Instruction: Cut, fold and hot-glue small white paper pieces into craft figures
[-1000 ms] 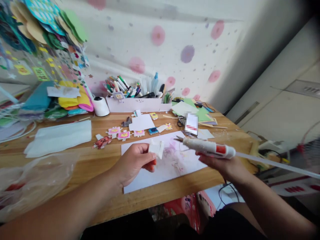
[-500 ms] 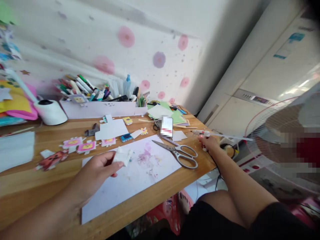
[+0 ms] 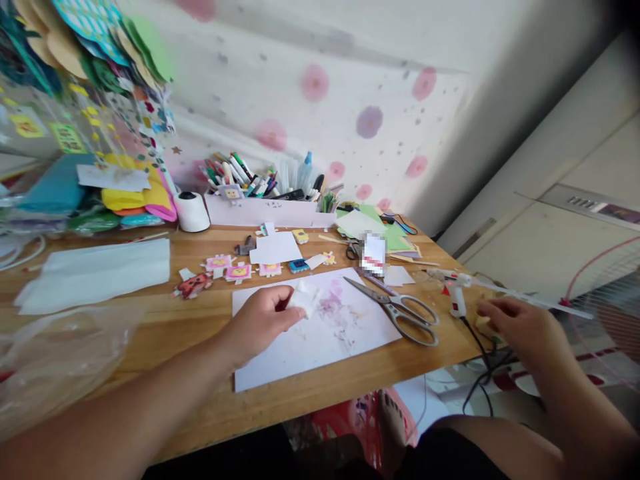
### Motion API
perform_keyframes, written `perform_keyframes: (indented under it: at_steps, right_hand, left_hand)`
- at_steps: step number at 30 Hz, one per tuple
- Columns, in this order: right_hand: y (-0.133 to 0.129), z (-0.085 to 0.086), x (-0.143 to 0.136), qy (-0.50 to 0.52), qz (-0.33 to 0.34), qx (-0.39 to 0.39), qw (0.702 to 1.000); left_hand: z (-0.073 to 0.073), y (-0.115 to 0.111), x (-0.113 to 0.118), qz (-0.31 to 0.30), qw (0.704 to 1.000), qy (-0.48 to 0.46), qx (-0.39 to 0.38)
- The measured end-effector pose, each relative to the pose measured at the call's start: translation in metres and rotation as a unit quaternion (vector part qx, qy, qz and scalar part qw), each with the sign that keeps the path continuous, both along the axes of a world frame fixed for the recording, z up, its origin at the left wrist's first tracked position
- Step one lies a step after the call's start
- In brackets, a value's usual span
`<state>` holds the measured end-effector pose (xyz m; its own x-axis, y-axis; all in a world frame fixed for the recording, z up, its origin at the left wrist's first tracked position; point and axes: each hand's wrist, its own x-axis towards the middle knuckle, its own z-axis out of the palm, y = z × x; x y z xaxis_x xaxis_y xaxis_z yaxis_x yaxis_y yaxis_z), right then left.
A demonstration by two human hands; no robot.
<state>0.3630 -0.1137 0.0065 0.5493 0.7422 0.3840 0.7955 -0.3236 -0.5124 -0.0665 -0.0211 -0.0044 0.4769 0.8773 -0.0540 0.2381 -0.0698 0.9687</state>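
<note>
My left hand (image 3: 267,321) pinches a small white paper piece (image 3: 305,300) above a large white sheet (image 3: 280,357) with purple smudges. Large scissors (image 3: 395,308) lie open across the sheet's right corner. A white glue gun (image 3: 456,293) with a red light stands at the table's right edge, a long clear stick behind it. Just right of the gun is my right hand (image 3: 525,327), apart from it, fingers curled together; whether they hold anything is hidden.
Small paper figures (image 3: 239,272) and a white card (image 3: 277,248) lie behind the sheet. Further back are a pen box (image 3: 260,212), a white roll (image 3: 193,212) and a phone (image 3: 373,255). Folded white paper (image 3: 100,270) and a clear plastic bag (image 3: 65,353) are left; a fan (image 3: 610,293) is right.
My right hand has let go of the glue gun and moved right of it. The view has turned left. The left hand still holds the white piece.
</note>
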Motion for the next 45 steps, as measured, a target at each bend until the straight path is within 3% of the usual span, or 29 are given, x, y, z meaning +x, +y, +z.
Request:
perform_keyframes:
  at_steps: [2, 5, 7, 10, 13, 18, 23, 28, 34, 41, 45]
  right_hand:
    - [-0.002, 0.008, -0.042, 0.010, 0.043, 0.038, 0.998]
    - [0.010, 0.017, -0.115, 0.029, 0.291, 0.070, 0.954]
    - [0.021, 0.020, -0.156, 0.051, 0.395, 0.048, 0.916]
    - [0.037, 0.013, -0.198, 0.084, 0.485, 0.038, 0.870]
    - [0.046, 0.000, -0.218, 0.160, 0.503, 0.050, 0.848]
    - [0.052, -0.014, -0.230, 0.256, 0.481, 0.082, 0.835]
    - [0.056, -0.010, -0.230, 0.184, 0.499, 0.134, 0.836]
    - [0.056, -0.005, -0.226, 0.095, 0.565, 0.160, 0.804]
    - [0.055, -0.001, -0.224, 0.091, 0.577, 0.161, 0.796]
    - [0.055, -0.003, -0.220, 0.160, 0.567, 0.151, 0.794]
    - [0.053, -0.002, -0.222, 0.080, 0.559, 0.172, 0.807]
  left_hand:
    - [0.000, -0.002, 0.000, -0.020, 1.000, 0.001, -0.001]
    - [0.000, -0.005, 0.001, -0.038, 0.999, 0.006, 0.001]
    - [0.001, -0.006, 0.001, -0.039, 0.999, 0.019, 0.012]
    - [0.004, -0.006, 0.001, -0.033, 0.998, 0.035, 0.029]
    - [0.005, -0.007, 0.002, -0.028, 0.999, 0.024, 0.023]
    - [0.002, -0.008, 0.002, -0.050, 0.999, 0.004, -0.014]
    - [0.004, -0.009, 0.001, -0.069, 0.995, -0.047, -0.061]
    - [0.006, -0.009, 0.001, -0.083, 0.986, -0.104, -0.096]
    - [0.003, -0.008, 0.000, -0.081, 0.983, -0.126, -0.103]
    - [0.003, -0.006, -0.001, -0.075, 0.983, -0.135, -0.103]
    - [0.003, -0.006, -0.001, -0.088, 0.976, -0.151, -0.133]
